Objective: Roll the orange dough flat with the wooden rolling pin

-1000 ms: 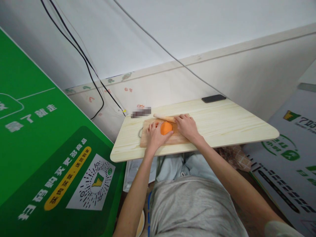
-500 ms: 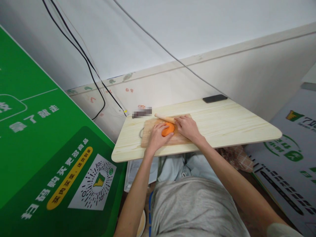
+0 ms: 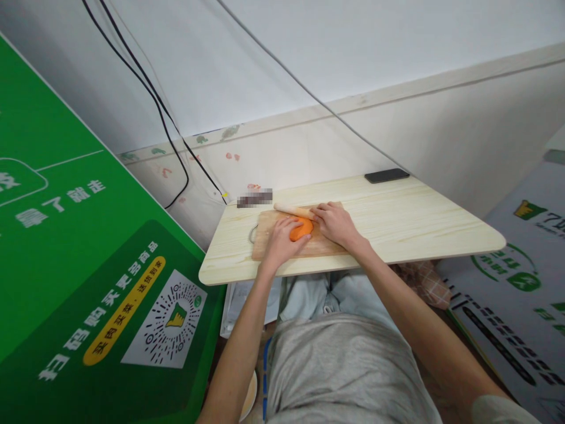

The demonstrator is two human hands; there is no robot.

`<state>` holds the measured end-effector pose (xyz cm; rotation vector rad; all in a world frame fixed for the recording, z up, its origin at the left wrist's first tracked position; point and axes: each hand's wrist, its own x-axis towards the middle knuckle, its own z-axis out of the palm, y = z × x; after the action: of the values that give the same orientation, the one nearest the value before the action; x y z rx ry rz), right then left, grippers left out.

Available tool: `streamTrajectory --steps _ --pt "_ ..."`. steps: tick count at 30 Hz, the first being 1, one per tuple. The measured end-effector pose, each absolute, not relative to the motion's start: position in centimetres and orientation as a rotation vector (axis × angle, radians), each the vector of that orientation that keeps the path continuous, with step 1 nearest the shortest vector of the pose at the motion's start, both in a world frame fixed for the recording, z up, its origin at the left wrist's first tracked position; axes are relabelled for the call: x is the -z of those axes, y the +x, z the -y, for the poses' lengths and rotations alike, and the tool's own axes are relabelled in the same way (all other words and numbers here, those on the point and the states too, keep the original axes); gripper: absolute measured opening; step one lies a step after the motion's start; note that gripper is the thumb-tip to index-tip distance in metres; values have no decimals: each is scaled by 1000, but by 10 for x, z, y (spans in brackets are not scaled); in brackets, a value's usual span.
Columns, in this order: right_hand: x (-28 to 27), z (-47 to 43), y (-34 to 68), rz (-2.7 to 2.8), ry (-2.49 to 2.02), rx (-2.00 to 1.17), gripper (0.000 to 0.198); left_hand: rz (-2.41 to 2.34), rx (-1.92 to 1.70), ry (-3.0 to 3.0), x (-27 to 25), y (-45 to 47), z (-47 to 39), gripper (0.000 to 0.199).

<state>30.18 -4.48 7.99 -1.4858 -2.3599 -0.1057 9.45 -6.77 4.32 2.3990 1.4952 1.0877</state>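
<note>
A flattened orange piece of dough [image 3: 301, 229] lies on a wooden cutting board [image 3: 262, 229] with a metal handle at its left end. My left hand [image 3: 281, 240] curves around the dough's left and near side, thumb along the near edge and fingers over the far edge. Just beyond the dough, a pale wooden rolling pin [image 3: 288, 209] lies at a slant. My right hand [image 3: 336, 224] is closed over its right end, which the fingers hide. The pin sits against or very near the dough's far edge; whether they touch I cannot tell.
The board rests on a pale wood-grain table [image 3: 441, 227] against the wall. A black phone [image 3: 387, 176] lies at the back edge. A blurred-out dark item [image 3: 255, 198] is at the back left. Black cables [image 3: 154, 106] hang at left, beside a green printed panel [image 3: 57, 247].
The rolling pin has shifted slightly to the left with my right hand. My left hand stays on the dough. The whole view has tilted a little.
</note>
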Motion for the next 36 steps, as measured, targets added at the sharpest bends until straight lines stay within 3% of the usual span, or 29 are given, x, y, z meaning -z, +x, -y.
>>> streamTrajectory --steps 36 --pt "-88 -6 333 2545 -1037 -197 42 -1624 -1029 2301 -50 99 76 32"
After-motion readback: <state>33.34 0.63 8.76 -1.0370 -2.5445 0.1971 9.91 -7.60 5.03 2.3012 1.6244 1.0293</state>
